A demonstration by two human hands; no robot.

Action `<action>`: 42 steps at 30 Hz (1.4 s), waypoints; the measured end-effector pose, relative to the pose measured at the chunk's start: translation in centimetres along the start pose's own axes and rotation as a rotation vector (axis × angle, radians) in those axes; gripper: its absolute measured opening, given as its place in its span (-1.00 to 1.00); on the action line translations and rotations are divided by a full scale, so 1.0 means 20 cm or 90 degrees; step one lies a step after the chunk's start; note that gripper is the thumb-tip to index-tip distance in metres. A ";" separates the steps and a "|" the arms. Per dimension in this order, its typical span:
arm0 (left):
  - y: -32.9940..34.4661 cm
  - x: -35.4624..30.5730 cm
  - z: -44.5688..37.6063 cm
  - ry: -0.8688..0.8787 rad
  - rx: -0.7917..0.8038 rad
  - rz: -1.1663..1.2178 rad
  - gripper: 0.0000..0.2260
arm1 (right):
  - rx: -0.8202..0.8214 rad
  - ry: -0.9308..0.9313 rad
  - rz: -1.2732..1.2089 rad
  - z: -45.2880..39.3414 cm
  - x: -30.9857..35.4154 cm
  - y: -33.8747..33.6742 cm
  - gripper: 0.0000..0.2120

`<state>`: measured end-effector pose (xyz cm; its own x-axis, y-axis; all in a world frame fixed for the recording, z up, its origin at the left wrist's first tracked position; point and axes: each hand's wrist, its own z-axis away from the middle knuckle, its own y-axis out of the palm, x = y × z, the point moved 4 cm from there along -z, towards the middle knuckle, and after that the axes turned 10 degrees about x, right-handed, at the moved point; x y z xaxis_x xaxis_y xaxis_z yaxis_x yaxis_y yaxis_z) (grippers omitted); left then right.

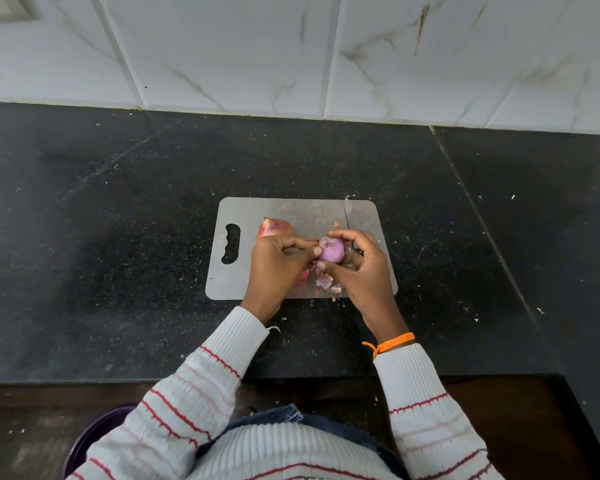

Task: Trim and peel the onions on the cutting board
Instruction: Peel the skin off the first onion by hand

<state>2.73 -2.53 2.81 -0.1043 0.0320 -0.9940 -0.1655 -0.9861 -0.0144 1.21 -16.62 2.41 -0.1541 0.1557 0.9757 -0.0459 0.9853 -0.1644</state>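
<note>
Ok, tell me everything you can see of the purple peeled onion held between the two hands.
The purple peeled onion is small, round and glossy, its dry skin mostly off and a pale trimmed end facing up. It is held above the grey cutting board. The right hand cradles it from the right and below, and the left hand touches its left side with its fingertips. Loose pinkish skin scraps lie on the board just beneath it.

On the worktop (118, 237) we see the cutting board (253, 209) at centre. We hold one onion (332, 251) over its middle, our left hand (278, 261) at nine o'clock of it, right hand (364, 268) at three. Another onion (274, 227) lies at ten o'clock, the knife (347, 213) at one, peel scraps (324, 281) at six.
</note>
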 end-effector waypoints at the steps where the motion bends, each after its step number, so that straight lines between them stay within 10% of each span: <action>1: 0.00 0.00 0.00 0.003 -0.002 -0.005 -0.92 | -0.005 -0.007 0.014 0.00 -0.01 0.00 -0.58; 13: 0.01 -0.04 0.02 0.064 -0.022 -0.185 -0.98 | 0.023 0.013 0.026 0.00 -0.02 -0.01 -0.58; 24: 0.03 0.02 0.02 -0.087 0.016 0.179 -0.92 | 0.070 0.105 -0.408 0.04 -0.03 0.00 -0.66; 42: 0.02 0.02 0.04 -0.072 0.041 0.172 -0.96 | 0.028 0.164 -0.366 0.05 -0.08 0.01 -0.66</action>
<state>1.90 -2.82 2.50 -0.2614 -0.2085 -0.9425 -0.1784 -0.9491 0.2594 0.42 -16.80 0.74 0.1501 -0.3809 0.9124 -0.0925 0.9134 0.3965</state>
